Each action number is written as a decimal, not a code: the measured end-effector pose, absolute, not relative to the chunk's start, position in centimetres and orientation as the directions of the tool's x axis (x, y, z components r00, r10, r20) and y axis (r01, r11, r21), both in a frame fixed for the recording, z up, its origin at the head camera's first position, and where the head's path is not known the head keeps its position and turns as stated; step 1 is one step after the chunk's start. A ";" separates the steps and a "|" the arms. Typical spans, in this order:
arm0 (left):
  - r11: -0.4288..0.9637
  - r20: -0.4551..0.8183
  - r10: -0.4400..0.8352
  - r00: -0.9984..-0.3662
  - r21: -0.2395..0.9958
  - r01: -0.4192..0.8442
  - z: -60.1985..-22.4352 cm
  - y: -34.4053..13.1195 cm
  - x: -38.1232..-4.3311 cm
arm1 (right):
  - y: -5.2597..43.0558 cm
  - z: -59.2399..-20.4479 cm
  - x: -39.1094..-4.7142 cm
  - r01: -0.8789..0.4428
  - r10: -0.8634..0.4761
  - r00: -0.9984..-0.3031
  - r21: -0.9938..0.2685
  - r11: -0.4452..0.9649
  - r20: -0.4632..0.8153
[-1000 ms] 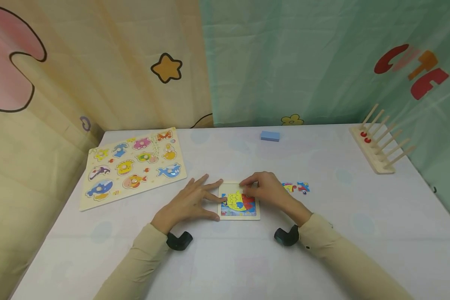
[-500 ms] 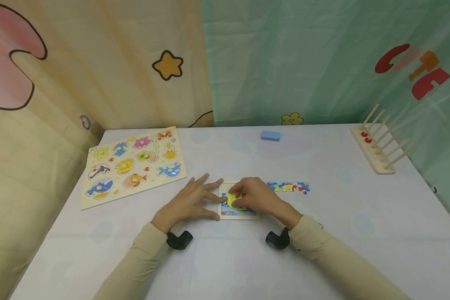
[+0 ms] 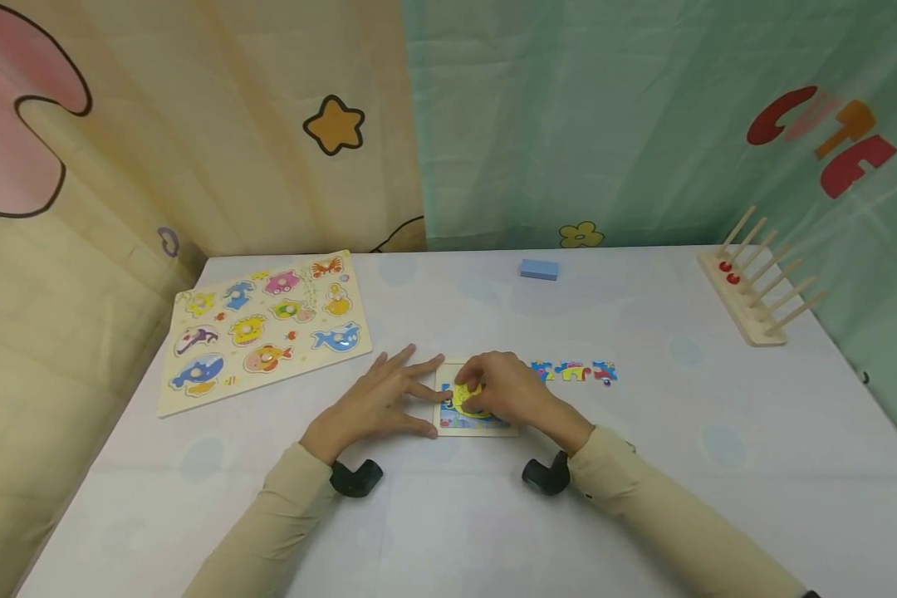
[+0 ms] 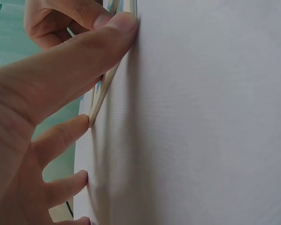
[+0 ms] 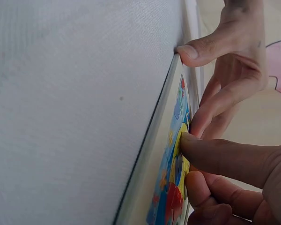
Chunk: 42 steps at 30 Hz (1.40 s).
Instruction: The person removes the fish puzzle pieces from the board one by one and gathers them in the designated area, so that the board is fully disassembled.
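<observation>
A small square jigsaw puzzle (image 3: 478,432) in a pale wooden frame lies flat before me, showing a yellow and red picture on blue. My left hand (image 3: 377,403) is spread beside its left edge; thumb and index fingertip touch the frame. My right hand (image 3: 516,389) reaches over the puzzle from the right, thumb and index finger pinching a yellow puzzle piece (image 3: 463,399). In the right wrist view the right thumb (image 5: 225,157) lies against the yellow part, with the other fingers curled opposite. The right hand hides the puzzle's upper right.
Several loose puzzle pieces (image 3: 573,372) lie in a row right of the puzzle. A larger sea-animal knob board (image 3: 227,365) lies at left. A blue block (image 3: 539,270) sits near the back edge, and a wooden peg stand (image 3: 762,332) with red beads at far right.
My right hand has moved left and slightly down, from the puzzle's upper right onto its yellow part, uncovering another loose piece. My left hand has stayed in place.
</observation>
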<state>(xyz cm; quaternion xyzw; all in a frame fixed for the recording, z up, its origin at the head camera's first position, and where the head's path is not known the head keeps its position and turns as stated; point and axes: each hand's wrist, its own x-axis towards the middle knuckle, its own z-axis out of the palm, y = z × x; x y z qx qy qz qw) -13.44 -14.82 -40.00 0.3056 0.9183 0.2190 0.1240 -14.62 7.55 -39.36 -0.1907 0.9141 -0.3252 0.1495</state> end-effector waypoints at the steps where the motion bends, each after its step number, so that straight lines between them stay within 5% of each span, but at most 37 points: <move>1: 0.717 -0.093 0.616 -0.782 0.477 0.508 -40.0 -14.8 -13.4 | 7.5 -39.4 -14.6 -0.247 -0.444 -0.883 -0.653 0.716 -0.153; 18: 0.707 -0.092 0.636 -0.766 0.466 0.531 -39.9 -15.2 -13.4 | 7.0 -39.3 -14.6 -0.201 -0.415 -0.889 -0.649 0.734 -0.194; 29: 0.783 -0.025 0.517 -0.855 0.416 0.462 -40.7 -14.1 -13.7 | 7.0 -39.1 -14.5 -0.198 -0.409 -0.890 -0.637 0.745 -0.202; 42: 0.825 -0.063 0.467 -0.882 0.390 0.409 -40.5 -12.8 -13.9 | 7.3 -39.0 -14.5 -0.220 -0.408 -0.895 -0.616 0.756 -0.182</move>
